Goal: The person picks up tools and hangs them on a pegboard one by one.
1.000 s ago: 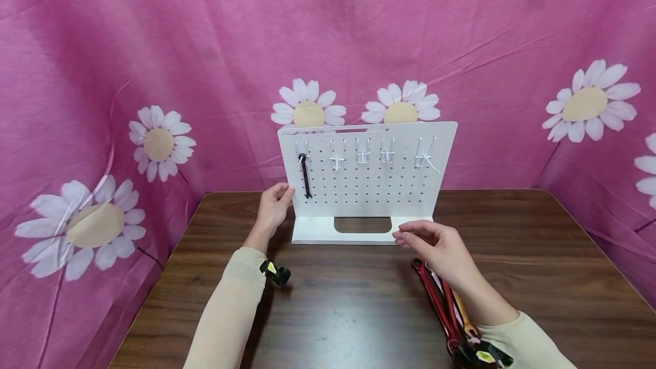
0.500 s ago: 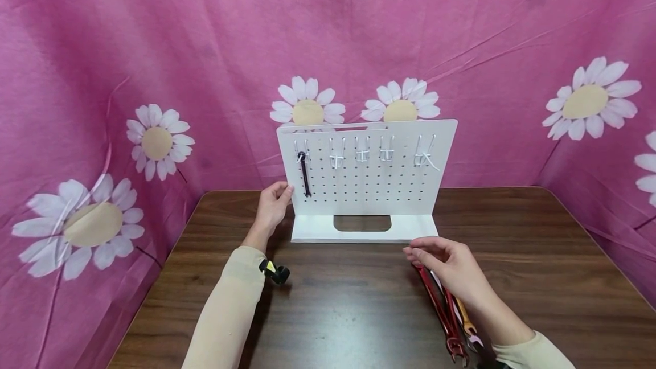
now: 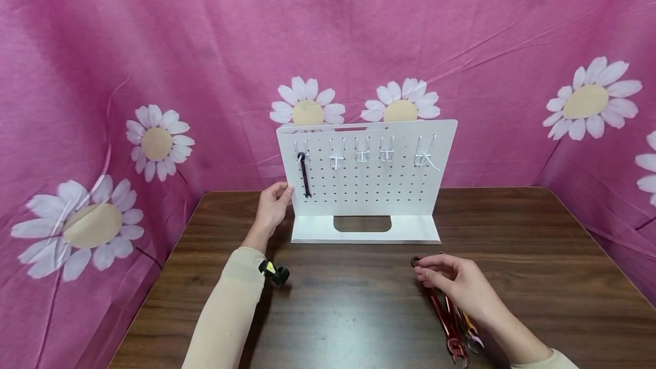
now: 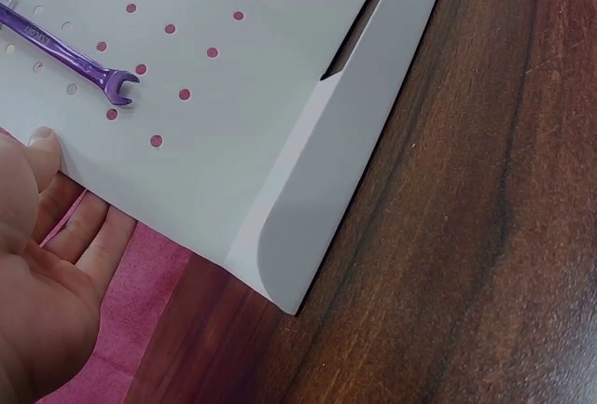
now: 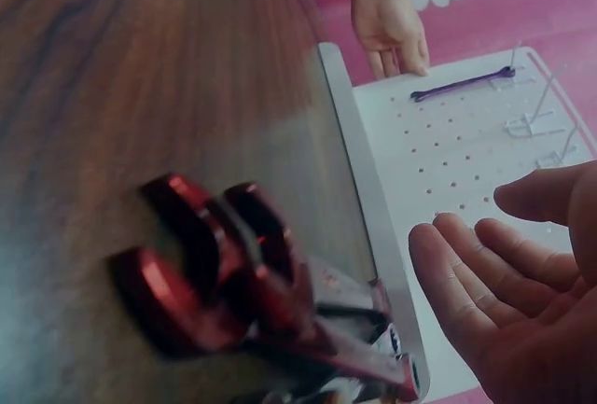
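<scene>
My left hand (image 3: 271,209) grips the left edge of a white pegboard (image 3: 369,187), thumb on the front face and fingers behind it. Near that edge a dark purple combination wrench (image 4: 84,61) hangs from a hook. My right hand (image 3: 461,283) is over the ring ends of several wrenches lying at the right front. Among them are red wrenches (image 3: 453,340) and a gold wrench (image 3: 467,323); the hand hides part of the bunch. In the right wrist view, the thumb and fingers (image 5: 448,283) stand apart with nothing between them.
Several metal hooks (image 3: 386,155) line the upper pegboard, and a slot (image 3: 362,224) cuts through its base. All this stands on a dark wood table (image 3: 328,312). Behind it hangs a pink cloth (image 3: 359,27) printed with daisies.
My right hand has moved back from the pegboard's base, towards me and slightly right, to the ring ends of the wrenches. The left hand keeps its hold on the pegboard.
</scene>
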`<move>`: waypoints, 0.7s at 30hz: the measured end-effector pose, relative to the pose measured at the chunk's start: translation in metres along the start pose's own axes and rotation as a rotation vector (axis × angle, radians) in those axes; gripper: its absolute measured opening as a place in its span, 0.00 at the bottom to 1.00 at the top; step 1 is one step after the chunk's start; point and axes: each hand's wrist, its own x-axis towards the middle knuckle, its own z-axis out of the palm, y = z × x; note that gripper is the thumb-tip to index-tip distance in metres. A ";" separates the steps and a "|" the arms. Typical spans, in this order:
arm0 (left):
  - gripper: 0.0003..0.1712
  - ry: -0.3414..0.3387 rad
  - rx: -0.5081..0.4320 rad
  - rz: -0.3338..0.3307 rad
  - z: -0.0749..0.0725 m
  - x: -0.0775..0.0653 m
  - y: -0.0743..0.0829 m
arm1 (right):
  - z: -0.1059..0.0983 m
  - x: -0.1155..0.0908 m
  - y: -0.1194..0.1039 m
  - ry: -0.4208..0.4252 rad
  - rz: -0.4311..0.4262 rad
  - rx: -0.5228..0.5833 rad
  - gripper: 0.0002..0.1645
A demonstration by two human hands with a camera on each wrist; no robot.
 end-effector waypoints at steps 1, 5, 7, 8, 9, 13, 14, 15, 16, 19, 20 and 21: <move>0.16 0.002 -0.002 0.000 0.000 0.000 0.000 | -0.001 -0.001 0.002 -0.006 0.002 -0.011 0.16; 0.15 0.006 -0.013 0.008 -0.001 0.001 -0.001 | -0.004 -0.005 0.008 -0.042 0.028 -0.045 0.17; 0.15 0.005 -0.021 0.008 -0.001 0.000 -0.001 | -0.004 -0.007 0.011 -0.059 0.046 -0.053 0.17; 0.15 0.002 -0.024 0.009 -0.002 0.000 -0.001 | -0.005 -0.007 0.012 -0.063 0.057 -0.060 0.17; 0.15 0.001 -0.028 0.009 -0.001 0.000 -0.001 | -0.005 -0.008 0.013 -0.064 0.068 -0.066 0.17; 0.15 0.000 -0.038 0.007 -0.001 0.000 0.000 | -0.005 -0.011 0.015 -0.061 0.092 -0.080 0.17; 0.15 0.000 -0.042 0.007 -0.001 0.000 0.000 | -0.006 -0.011 0.016 -0.064 0.092 -0.081 0.18; 0.15 0.001 -0.045 0.007 -0.001 0.000 0.000 | -0.006 -0.012 0.017 -0.064 0.099 -0.080 0.18; 0.15 0.000 -0.045 0.007 0.000 0.000 0.000 | -0.006 -0.012 0.018 -0.071 0.100 -0.079 0.18; 0.15 -0.002 -0.046 0.006 0.000 0.000 0.000 | -0.007 -0.012 0.019 -0.080 0.137 -0.070 0.18; 0.15 -0.003 -0.047 0.006 0.000 0.000 0.000 | -0.007 -0.012 0.020 -0.084 0.149 -0.067 0.18; 0.15 -0.003 -0.045 0.006 0.000 0.000 0.000 | -0.007 -0.011 0.020 -0.087 0.161 -0.061 0.18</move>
